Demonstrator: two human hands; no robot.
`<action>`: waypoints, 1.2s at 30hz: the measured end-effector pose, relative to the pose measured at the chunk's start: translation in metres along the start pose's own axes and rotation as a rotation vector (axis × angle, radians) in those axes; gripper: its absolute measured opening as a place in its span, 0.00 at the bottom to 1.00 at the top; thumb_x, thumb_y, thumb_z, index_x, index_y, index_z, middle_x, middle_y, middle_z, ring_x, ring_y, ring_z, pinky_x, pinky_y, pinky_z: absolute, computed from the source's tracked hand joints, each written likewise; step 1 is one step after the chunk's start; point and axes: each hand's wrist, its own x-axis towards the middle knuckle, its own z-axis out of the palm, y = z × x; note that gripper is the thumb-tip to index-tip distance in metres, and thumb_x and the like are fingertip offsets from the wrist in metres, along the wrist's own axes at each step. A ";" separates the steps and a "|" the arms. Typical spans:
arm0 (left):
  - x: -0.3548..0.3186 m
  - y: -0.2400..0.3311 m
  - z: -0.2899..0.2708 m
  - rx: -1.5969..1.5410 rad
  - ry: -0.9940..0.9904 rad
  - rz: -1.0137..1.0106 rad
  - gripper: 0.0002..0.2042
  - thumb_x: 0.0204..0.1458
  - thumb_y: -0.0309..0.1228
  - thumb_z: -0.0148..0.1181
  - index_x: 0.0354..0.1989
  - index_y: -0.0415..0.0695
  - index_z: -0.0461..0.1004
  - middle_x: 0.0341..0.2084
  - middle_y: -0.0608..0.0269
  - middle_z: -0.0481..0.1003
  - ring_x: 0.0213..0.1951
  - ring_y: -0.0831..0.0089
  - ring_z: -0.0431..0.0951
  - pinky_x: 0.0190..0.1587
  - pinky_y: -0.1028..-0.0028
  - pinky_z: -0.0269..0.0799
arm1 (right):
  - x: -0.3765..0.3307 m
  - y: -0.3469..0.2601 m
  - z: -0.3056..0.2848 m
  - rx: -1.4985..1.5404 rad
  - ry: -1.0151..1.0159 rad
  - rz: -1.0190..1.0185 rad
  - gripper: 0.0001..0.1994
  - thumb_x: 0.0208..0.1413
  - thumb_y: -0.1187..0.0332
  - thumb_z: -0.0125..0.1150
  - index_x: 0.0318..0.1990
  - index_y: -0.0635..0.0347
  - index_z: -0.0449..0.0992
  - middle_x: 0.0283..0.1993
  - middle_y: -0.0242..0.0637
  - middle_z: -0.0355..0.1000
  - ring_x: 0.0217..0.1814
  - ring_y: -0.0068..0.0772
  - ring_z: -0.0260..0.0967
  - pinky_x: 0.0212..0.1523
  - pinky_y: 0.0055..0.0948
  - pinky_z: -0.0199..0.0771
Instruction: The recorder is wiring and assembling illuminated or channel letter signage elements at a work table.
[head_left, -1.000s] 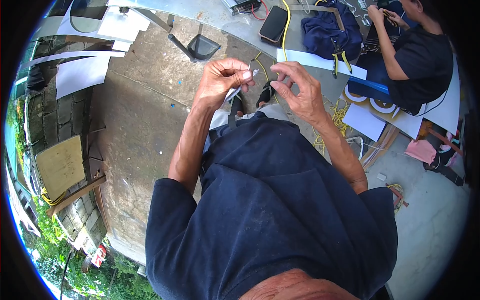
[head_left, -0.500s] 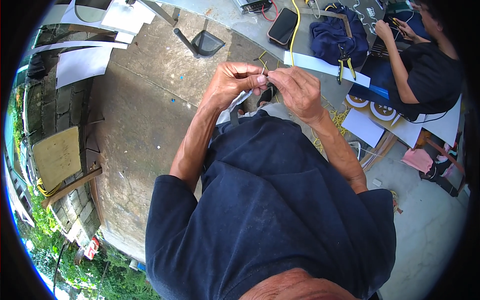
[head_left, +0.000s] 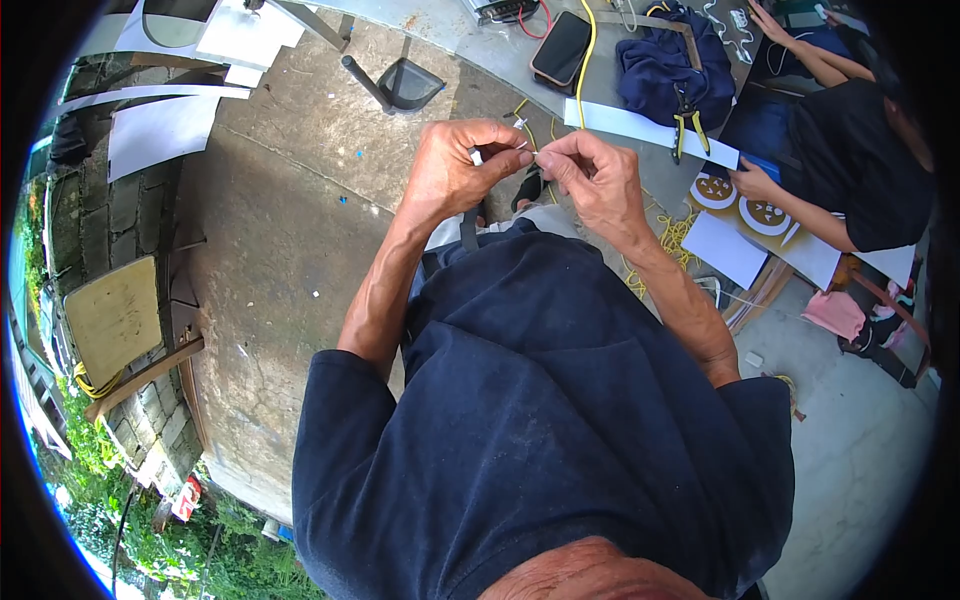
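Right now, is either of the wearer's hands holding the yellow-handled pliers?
No, the pliers lie partly on the dark blue cloth, apart from the left hand and right hand.

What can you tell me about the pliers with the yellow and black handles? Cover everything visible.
The pliers have a dark head and two yellow and black handles, which look rubber- or plastic-coated. They lie with the handles spread apart, pointing toward the lower edge of the picture. The head rests against the dark blue cloth, while the handles lie across the white strip. Nobody is touching them. The tips are too small and dark to make out.
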 end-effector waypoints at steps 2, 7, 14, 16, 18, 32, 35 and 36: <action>0.001 0.002 0.001 0.046 0.006 0.028 0.05 0.47 0.24 0.71 0.33 0.41 0.83 0.23 0.63 0.80 0.26 0.80 0.78 0.30 0.75 0.73 | -0.001 0.001 -0.002 0.236 -0.045 0.198 0.08 0.58 0.67 0.67 0.36 0.64 0.78 0.27 0.34 0.75 0.20 0.22 0.69 0.21 0.21 0.66; 0.001 0.001 0.002 0.143 -0.024 0.077 0.06 0.48 0.22 0.70 0.35 0.40 0.84 0.27 0.62 0.82 0.30 0.80 0.79 0.34 0.76 0.75 | 0.005 0.007 -0.017 0.951 -0.279 0.728 0.12 0.61 0.63 0.65 0.36 0.65 0.77 0.28 0.36 0.75 0.19 0.19 0.67 0.19 0.17 0.63; -0.001 -0.005 -0.007 -0.134 -0.080 -0.180 0.05 0.48 0.22 0.71 0.35 0.39 0.84 0.25 0.64 0.81 0.27 0.81 0.78 0.32 0.77 0.74 | -0.012 0.004 -0.005 0.085 -0.031 0.049 0.13 0.57 0.66 0.68 0.46 0.62 0.76 0.36 0.35 0.76 0.27 0.23 0.73 0.23 0.22 0.70; -0.001 -0.006 -0.008 -0.171 -0.105 -0.203 0.05 0.49 0.22 0.71 0.35 0.38 0.84 0.25 0.64 0.81 0.27 0.81 0.78 0.31 0.77 0.74 | -0.012 0.006 -0.001 -0.193 0.054 -0.234 0.15 0.54 0.69 0.69 0.47 0.60 0.76 0.38 0.35 0.76 0.29 0.25 0.75 0.25 0.25 0.72; 0.000 -0.008 -0.008 -0.229 -0.157 -0.208 0.05 0.49 0.22 0.70 0.35 0.37 0.84 0.24 0.62 0.81 0.25 0.80 0.77 0.30 0.77 0.73 | -0.006 0.011 0.001 -0.470 0.176 -0.639 0.17 0.48 0.74 0.72 0.46 0.58 0.77 0.38 0.35 0.76 0.30 0.32 0.76 0.27 0.30 0.75; -0.004 -0.021 -0.001 -0.169 -0.084 -0.159 0.07 0.47 0.22 0.72 0.34 0.37 0.83 0.24 0.61 0.82 0.25 0.80 0.79 0.28 0.78 0.75 | -0.019 0.004 0.011 0.116 0.011 0.172 0.06 0.59 0.69 0.65 0.37 0.63 0.77 0.28 0.34 0.76 0.23 0.22 0.72 0.23 0.22 0.68; -0.008 -0.024 -0.004 -0.217 -0.048 -0.184 0.07 0.48 0.21 0.71 0.35 0.36 0.83 0.26 0.58 0.82 0.27 0.78 0.81 0.30 0.77 0.77 | -0.016 0.003 0.011 0.433 -0.047 0.319 0.09 0.62 0.66 0.63 0.37 0.64 0.77 0.27 0.32 0.76 0.22 0.16 0.69 0.22 0.17 0.65; -0.008 -0.025 -0.004 -0.335 -0.030 -0.193 0.06 0.49 0.21 0.71 0.35 0.35 0.83 0.27 0.57 0.82 0.27 0.77 0.81 0.31 0.76 0.77 | -0.014 0.002 0.011 0.485 -0.052 0.349 0.09 0.62 0.65 0.63 0.37 0.63 0.77 0.27 0.32 0.76 0.22 0.16 0.69 0.22 0.16 0.64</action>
